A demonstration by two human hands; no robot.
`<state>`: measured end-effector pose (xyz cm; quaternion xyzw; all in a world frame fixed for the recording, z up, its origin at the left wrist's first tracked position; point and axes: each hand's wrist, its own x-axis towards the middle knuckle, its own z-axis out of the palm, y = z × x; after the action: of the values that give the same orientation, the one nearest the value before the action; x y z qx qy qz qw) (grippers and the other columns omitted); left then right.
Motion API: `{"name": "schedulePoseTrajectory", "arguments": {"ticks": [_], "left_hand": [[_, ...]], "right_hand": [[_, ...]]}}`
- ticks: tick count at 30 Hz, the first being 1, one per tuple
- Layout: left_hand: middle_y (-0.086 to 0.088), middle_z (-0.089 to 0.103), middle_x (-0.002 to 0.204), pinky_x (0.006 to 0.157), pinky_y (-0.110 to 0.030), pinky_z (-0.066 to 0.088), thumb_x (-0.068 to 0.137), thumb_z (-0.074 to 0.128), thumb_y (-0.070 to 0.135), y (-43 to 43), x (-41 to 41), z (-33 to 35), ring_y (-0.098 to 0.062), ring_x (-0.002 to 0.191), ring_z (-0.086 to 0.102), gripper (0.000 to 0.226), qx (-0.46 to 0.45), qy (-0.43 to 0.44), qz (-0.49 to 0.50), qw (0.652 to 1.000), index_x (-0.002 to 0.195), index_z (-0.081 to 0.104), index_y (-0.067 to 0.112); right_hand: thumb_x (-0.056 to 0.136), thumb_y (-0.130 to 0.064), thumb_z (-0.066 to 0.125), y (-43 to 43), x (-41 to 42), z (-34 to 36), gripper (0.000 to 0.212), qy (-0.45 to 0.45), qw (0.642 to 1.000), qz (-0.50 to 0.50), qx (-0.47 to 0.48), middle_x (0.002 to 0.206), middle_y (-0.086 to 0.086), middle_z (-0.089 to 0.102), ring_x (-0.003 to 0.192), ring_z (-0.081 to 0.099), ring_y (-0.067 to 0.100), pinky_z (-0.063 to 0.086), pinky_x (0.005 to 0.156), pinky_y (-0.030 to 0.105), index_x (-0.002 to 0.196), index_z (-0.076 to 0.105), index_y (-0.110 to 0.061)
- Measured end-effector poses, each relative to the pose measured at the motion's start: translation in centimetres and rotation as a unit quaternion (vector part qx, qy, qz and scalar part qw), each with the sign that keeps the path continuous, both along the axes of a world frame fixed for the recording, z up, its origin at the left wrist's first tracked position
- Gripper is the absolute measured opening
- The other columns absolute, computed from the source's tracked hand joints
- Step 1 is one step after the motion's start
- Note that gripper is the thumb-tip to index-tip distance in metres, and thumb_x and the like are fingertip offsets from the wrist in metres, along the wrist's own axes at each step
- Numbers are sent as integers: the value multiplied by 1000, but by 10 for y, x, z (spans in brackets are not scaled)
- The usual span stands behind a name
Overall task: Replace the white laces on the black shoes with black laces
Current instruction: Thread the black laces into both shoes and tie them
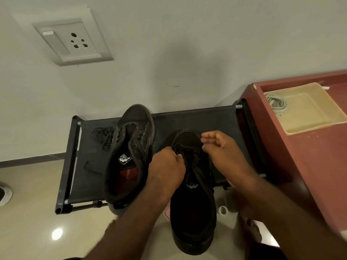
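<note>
Two black shoes stand on a low black fabric rack point(216, 117). The left shoe point(129, 152) has bare eyelets and no lace. The right shoe point(191, 209) sits in front of me with a black lace point(178, 147) at its lowest eyelets. My left hand point(167, 167) pinches that lace over the shoe's tongue. My right hand point(221, 149) hovers at the shoe's right side, fingers loosely curled; whether it holds a lace end I cannot tell. A bundled black lace point(103, 136) lies on the rack's left part. White laces point(277, 104) lie coiled in a beige tray point(309, 109).
The beige tray rests on a red-brown cabinet point(304, 166) at the right. A wall with a white socket plate point(69, 40) rises behind the rack. A small white ring point(222, 210) lies on the shiny tiled floor point(28, 222). A shoe's edge point(4, 195) shows at far left.
</note>
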<state>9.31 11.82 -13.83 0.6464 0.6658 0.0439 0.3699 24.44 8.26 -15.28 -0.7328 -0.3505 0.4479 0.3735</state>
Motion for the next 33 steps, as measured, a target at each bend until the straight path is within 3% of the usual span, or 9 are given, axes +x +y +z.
{"name": "schedulePoseTrajectory", "arguments": {"ticks": [2, 5, 8, 11, 16, 21, 24, 26, 33], "left_hand": [[-5, 64, 92, 70, -28, 44, 97, 54, 34, 2, -2, -2, -20, 84, 61, 22, -16, -25, 19, 999, 93, 57, 13], [-1, 63, 86, 70, -28, 48, 92, 61, 45, -1, -5, -5, -17, 81, 62, 30, -23, -24, 21, 999, 92, 59, 15], [-1, 64, 82, 63, -26, 47, 92, 61, 46, 0, -6, -6, -15, 77, 61, 33, -43, -21, 16, 999, 88, 62, 14], [-4, 66, 83, 69, -30, 51, 95, 58, 42, 0, -8, -5, -18, 78, 64, 32, -100, -73, 42, 991, 90, 64, 11], [-3, 58, 72, 56, -24, 45, 98, 56, 34, 0, -14, -1, -12, 64, 56, 35, -146, -161, 87, 972, 100, 63, 0], [-2, 63, 78, 59, -24, 44, 97, 59, 31, 0, -18, 2, -11, 69, 59, 23, -151, -164, 75, 972, 95, 65, 9], [-10, 62, 79, 64, -30, 50, 97, 57, 34, 1, -14, 2, -21, 71, 61, 33, -162, -138, 62, 975, 93, 64, 2], [-9, 53, 72, 59, -29, 44, 96, 57, 30, 2, -12, 0, -20, 65, 52, 26, -150, -127, 54, 979, 84, 61, 7], [2, 54, 64, 57, -25, 46, 98, 56, 32, 6, -10, 0, -7, 56, 52, 29, -137, -259, 109, 950, 79, 61, 11]], "right_hand": [[90, -25, 68, -3, 2, -1, 21, -82, 996, 33, -30, 104, -9, 65, 96, 62, 3, 49, 79, 19, 110, 66, -25], [85, -38, 72, -6, 1, -5, 24, -143, 984, 88, -65, 102, -6, 59, 93, 60, 7, 53, 83, 27, 104, 65, -27], [90, -37, 67, -5, 1, 0, 20, -141, 982, 108, -64, 103, -6, 59, 93, 60, 7, 52, 83, 27, 107, 65, -27], [96, -35, 59, -4, 4, 8, 15, -136, 981, 116, -76, 97, -7, 65, 87, 62, 6, 52, 76, 25, 104, 67, -25], [85, -56, 70, -10, 3, 17, 38, -119, 977, 138, -113, 78, -4, 66, 68, 62, 6, 43, 58, 21, 89, 63, -19], [85, -44, 75, -12, 8, 18, 27, -92, 972, 183, -115, 69, -7, 63, 53, 56, -5, 39, 50, 14, 86, 65, -20], [89, -37, 74, -10, 10, 14, 21, -36, 980, 155, -122, 74, -1, 70, 63, 63, 2, 49, 62, 22, 82, 67, -17], [91, -32, 71, -9, 6, 10, 21, -16, 983, 131, -125, 81, 7, 72, 71, 66, 11, 54, 69, 29, 80, 66, -15], [95, -24, 61, 1, 5, 8, 17, 31, 995, 26, -96, 75, 2, 57, 72, 55, 15, 45, 69, 31, 82, 61, -13]]}}
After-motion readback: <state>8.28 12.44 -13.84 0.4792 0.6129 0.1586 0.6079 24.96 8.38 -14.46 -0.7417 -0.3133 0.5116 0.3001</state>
